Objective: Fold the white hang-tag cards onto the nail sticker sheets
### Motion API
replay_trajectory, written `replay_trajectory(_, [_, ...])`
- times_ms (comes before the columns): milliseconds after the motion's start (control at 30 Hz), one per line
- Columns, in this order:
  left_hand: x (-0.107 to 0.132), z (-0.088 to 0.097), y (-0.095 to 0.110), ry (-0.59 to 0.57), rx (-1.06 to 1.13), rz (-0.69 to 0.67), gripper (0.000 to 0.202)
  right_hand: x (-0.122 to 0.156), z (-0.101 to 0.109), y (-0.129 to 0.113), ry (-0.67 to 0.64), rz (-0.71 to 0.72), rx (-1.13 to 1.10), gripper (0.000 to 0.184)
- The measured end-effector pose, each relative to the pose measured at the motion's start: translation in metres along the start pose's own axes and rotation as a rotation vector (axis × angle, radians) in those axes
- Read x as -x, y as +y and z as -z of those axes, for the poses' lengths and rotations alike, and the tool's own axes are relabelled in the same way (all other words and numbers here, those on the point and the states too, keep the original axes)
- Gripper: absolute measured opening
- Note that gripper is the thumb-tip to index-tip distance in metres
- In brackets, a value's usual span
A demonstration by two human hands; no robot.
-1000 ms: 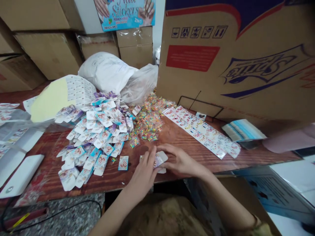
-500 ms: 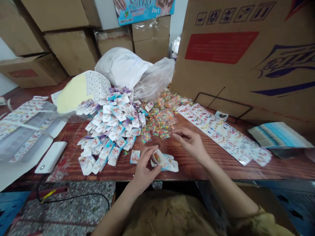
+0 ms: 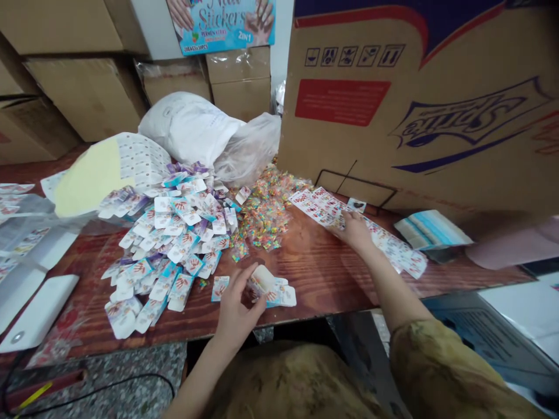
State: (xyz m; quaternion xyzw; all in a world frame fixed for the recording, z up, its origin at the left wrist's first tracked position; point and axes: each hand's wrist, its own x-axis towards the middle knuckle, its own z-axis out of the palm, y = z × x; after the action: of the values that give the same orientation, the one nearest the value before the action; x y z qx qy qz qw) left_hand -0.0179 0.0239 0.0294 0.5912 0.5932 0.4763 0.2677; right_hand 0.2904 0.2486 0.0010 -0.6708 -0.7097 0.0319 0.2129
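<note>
1. Your left hand (image 3: 242,297) is closed on a small white printed cardboard carton (image 3: 263,279), pinched between thumb and fingers above the table's near edge, pale flap up.
2. Your right hand (image 3: 356,230) rests its curled fingers on the glossy white sheets of coloured nail stickers (image 3: 317,206); the fingertips are poorly seen, so whether they grip a piece cannot be told.
3. For good handling, hold the carton by its sides with light pressure, so that its walls do not buckle; keep the flap clear of your thumb. Separate any sticker piece by its edge, checking that only one lifts.
4. Count, in hand: one carton.
5. Count, beside it: at least two flat blue-and-white cartons (image 3: 283,295) to its right; one blue-edged printed carton (image 3: 219,288) to its left.
6. Count, beyond: one heap of white, blue and purple cartons (image 3: 179,233) and one spread of clear packets of multicoloured candy (image 3: 266,215), both too many to number; at least two sticker sheets, overlapping.
</note>
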Motion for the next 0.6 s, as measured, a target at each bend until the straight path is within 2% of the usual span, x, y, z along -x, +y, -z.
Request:
replay_trajectory(100, [-0.005,0.007,0.005,-0.027,-0.102,-0.090,0.055,0.006,0.007,-0.016,-0.008,0.079,-0.072,0.047])
replay_trajectory(133, [-0.007,0.009,0.006,-0.015,-0.123,-0.107,0.056,0.013,0.011,-0.029,0.013,0.118,-0.155,0.041])
replay_trajectory(267, [-0.025,0.018,0.015,0.042,-0.230,-0.213,0.056,0.053,0.031,-0.092,0.090,0.263,-0.765,0.026])
replay_trajectory(367, [-0.055,0.021,0.020,-0.045,-0.506,-0.295,0.056,0.075,0.033,-0.121,0.120,0.275,-0.871,0.020])
replay_trajectory(433, [-0.077,0.021,0.021,-0.161,-0.864,-0.270,0.050,0.078,0.028,-0.120,0.096,0.312,-0.804,0.020])
replay_trajectory(500, [-0.095,0.020,0.023,-0.247,-1.140,-0.219,0.047,0.073,0.022,-0.106,0.087,0.342,-0.676,0.022])
replay_trajectory(600, [-0.107,0.021,0.026,-0.345,-1.269,-0.294,0.051,0.057,0.015,-0.065,0.140,0.310,-0.444,0.027])
